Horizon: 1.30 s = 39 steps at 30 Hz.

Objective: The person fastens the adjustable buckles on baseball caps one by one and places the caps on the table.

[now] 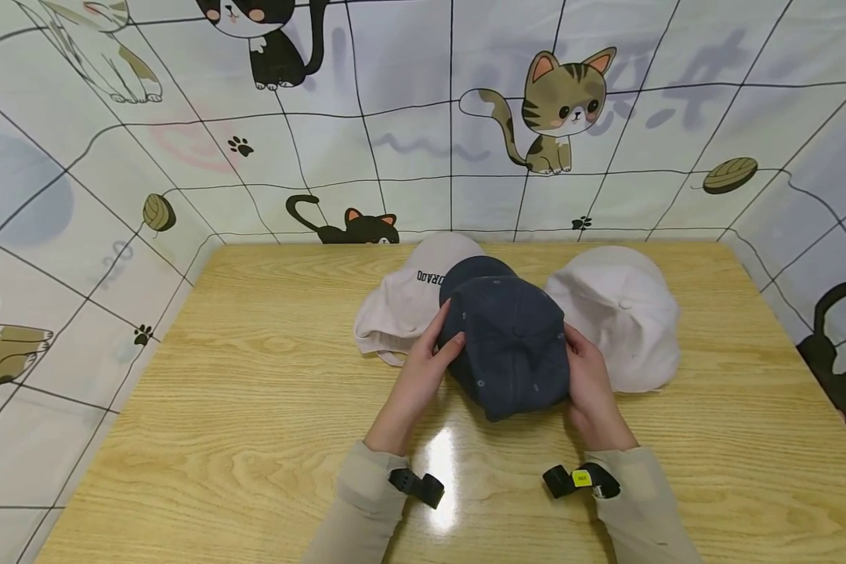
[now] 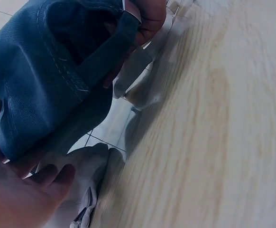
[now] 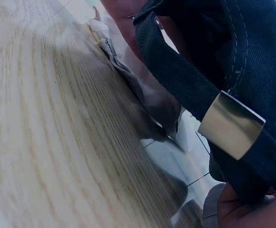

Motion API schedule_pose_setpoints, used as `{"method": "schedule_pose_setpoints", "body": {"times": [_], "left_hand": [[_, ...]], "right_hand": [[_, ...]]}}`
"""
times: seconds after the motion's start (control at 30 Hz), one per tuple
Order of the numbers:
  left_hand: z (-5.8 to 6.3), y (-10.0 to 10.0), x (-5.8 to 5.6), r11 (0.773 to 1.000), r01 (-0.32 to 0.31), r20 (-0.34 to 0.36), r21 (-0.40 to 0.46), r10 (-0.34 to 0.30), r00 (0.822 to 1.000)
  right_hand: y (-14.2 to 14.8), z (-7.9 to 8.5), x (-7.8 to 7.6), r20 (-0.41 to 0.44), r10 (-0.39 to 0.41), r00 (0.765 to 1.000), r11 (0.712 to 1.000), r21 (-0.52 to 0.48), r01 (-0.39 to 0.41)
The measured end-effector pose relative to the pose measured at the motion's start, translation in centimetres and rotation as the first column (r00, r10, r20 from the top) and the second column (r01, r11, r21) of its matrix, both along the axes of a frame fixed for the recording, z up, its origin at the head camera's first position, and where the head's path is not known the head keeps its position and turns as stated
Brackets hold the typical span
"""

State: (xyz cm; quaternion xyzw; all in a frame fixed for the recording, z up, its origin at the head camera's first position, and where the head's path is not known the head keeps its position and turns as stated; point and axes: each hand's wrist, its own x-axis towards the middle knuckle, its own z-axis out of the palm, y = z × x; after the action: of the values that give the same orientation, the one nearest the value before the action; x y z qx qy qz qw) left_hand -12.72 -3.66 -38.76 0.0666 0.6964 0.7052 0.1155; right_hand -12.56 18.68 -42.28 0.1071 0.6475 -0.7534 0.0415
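Observation:
Both hands hold a dark navy baseball cap above the table, its brim turned toward the back wall. My left hand grips its left edge, thumb over the fabric. At the opposite edge, my right hand holds the cap, with its fingertips partly hidden by it. A back strap with a metal buckle shows in the right wrist view. Behind the navy cap, to its left, lies a pale cap with dark lettering, partly covered. Another pale cap sits just to the right.
The wood-grain table reaches back to a wall covering printed with cats and grid lines, which also rises at both sides. Black bands with small devices are worn on both wrists over beige sleeves.

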Motion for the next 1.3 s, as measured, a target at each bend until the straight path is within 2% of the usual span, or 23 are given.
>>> {"method": "schedule_pose_setpoints", "body": {"times": [0.63,1.3], "left_hand": [[-0.15,0.13,0.03,0.999,-0.030,0.007,-0.026,0.030,1.000],[-0.15,0.19,0.10,0.998,-0.029,-0.034,-0.058,0.027,0.999]], "right_hand": [[0.02,-0.08,0.12,0.003,0.013,1.000,1.000,0.011,-0.013],[0.01,-0.25,0.01,0.009,0.003,1.000,0.999,0.034,-0.004]]}}
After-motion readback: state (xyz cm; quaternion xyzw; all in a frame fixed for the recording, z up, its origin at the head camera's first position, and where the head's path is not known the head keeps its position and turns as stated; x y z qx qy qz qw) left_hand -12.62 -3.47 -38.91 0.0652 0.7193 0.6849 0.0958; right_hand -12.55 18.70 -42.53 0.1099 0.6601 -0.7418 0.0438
